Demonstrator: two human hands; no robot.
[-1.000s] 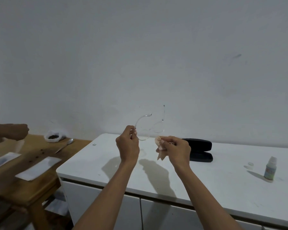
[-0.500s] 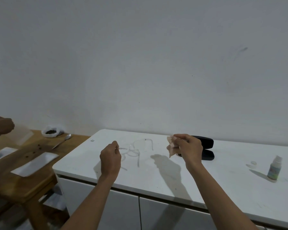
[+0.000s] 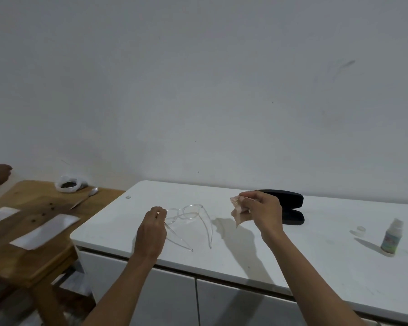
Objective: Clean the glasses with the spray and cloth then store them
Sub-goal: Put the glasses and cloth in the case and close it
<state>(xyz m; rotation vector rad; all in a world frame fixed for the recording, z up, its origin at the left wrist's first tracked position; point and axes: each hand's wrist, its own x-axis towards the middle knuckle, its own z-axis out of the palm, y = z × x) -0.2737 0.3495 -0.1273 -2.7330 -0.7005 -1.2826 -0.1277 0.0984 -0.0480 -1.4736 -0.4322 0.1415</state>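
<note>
Left hand: the left hand (image 3: 151,228) pinched the near-left corner of the clear-framed glasses (image 3: 186,214), at the hinge, fingers curled round the frame.
Right hand: the right hand (image 3: 264,214) was raised off the desk, gripping a bunched pinkish cleaning cloth (image 3: 239,211) between thumb and fingers.
Glasses: they were down at the white desk (image 3: 292,260) just in front of the left hand, temples unfolded and pointing back towards the person; whether the frame rested fully on the desk I could not tell.
Case: the black glasses case (image 3: 290,208) lay open just beyond the right hand, partly hidden by it.
Spray: the small spray bottle (image 3: 392,236) stood well to the right of the right hand, its little cap (image 3: 361,230) lying off beside it.
Step in hand: by my reading, the lenses were wiped and storing was next.
Doing it well: fold each temple flat in turn, holding the frame only by its rim so no prints land on the lenses; put the cloth down or tuck it in with them; lay the glasses lenses-down in the case's lower half, then shut the lid without trapping a temple tip.
Risk: clear plastic on a white desk is easy to misjudge.
</note>
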